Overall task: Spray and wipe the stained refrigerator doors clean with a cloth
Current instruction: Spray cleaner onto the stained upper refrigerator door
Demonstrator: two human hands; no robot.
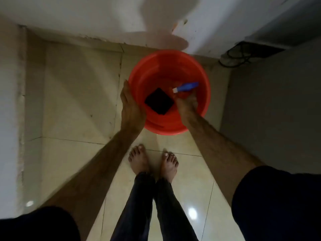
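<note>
A red plastic bucket (194, 73) stands on the tiled floor in front of my bare feet. Inside it lies a folded dark cloth (159, 101) and a blue spray bottle (186, 87) with a white nozzle. My left hand (130, 106) rests with straight fingers against the bucket's outer left rim. My right hand (186, 106) is down inside the bucket, just below the bottle; the image is blurred and I cannot tell whether its fingers grip the bottle. The grey refrigerator side (271, 105) rises at the right.
A white wall (69, 14) with a chipped lower edge runs along the top. A dark opening with black cables (243, 54) sits at the refrigerator's base, behind the bucket. Beige floor tiles (78, 93) spread to the left.
</note>
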